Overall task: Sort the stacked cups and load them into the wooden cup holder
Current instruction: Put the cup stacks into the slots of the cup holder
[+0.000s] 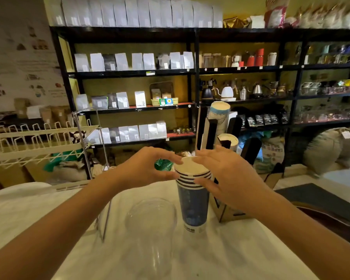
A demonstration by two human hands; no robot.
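A stack of blue paper cups [192, 201] with white rims stands upright on the white counter [226, 255]. My left hand [148, 168] pinches the top rim from the left, thumb and fingers on it. My right hand [224, 176] wraps the upper right side of the stack, fingers spread. Behind the stack stands the wooden cup holder [226, 211], with a tall cup stack [219, 116] and a shorter cup stack [227, 140] in its columns. A stack of clear plastic cups [150, 225] lies on the counter in front of the blue stack.
A white wire rack [34, 142] stands at the left on the counter. A dark mat [319, 199] lies at the right. Black shelves [196, 71] with bags, kettles and glassware fill the background. Sacks [323, 150] sit on the floor at the right.
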